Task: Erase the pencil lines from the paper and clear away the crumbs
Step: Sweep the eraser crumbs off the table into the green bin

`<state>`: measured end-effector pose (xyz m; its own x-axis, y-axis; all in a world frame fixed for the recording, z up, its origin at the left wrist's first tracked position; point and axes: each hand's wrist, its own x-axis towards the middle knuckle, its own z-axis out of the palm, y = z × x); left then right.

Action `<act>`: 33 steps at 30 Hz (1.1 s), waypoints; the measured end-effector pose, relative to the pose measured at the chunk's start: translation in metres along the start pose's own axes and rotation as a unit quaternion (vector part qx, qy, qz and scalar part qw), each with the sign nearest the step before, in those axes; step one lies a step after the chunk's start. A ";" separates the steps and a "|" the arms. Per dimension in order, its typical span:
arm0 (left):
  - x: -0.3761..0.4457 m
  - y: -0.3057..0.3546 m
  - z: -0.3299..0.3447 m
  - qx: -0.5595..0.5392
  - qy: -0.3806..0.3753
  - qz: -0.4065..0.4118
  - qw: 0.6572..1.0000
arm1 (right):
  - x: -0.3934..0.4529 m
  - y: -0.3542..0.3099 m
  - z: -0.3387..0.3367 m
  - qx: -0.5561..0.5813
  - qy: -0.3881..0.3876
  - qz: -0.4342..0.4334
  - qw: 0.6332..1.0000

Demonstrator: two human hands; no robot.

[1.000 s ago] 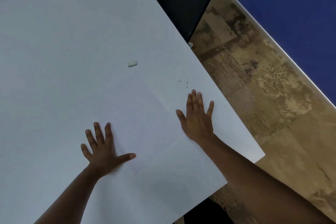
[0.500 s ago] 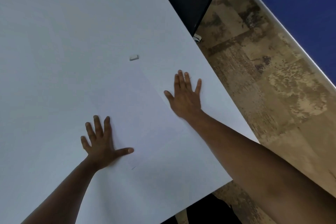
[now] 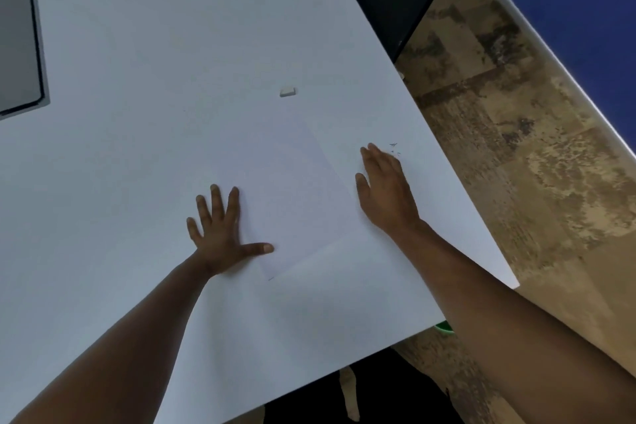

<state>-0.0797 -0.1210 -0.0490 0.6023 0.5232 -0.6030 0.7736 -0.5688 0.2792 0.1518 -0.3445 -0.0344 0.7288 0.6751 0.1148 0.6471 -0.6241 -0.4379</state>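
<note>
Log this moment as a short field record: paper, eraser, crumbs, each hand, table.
paper: white sheet lying flat on the table, no pencil lines visible on it
eraser: small white block on the table beyond the paper, untouched
crumbs: few dark specks on the table just past the right fingertips
left hand: flat, fingers spread, pressing the paper's left edge
right hand: flat on the table at the paper's right side, fingers together
table: white top, grey panel at far left
</note>
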 end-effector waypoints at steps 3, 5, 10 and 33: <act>0.000 -0.007 0.001 -0.045 0.034 0.021 0.998 | -0.008 -0.008 -0.011 0.031 0.063 -0.017 0.997; 0.000 -0.009 0.000 -0.057 0.048 0.027 0.997 | -0.010 -0.010 -0.020 0.037 0.081 -0.009 0.996; -0.002 -0.012 -0.006 -0.064 0.085 0.039 0.994 | -0.018 -0.012 -0.039 0.080 0.065 0.062 0.993; -0.059 0.243 0.098 -0.064 0.144 0.355 0.922 | -0.112 0.076 -0.111 0.154 0.014 0.129 0.980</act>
<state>0.0530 -0.3526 -0.0189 0.9787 0.2048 -0.0167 0.1702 -0.7628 0.6239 0.1437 -0.5112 0.0183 0.8679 0.4966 -0.0133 0.3452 -0.6221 -0.7027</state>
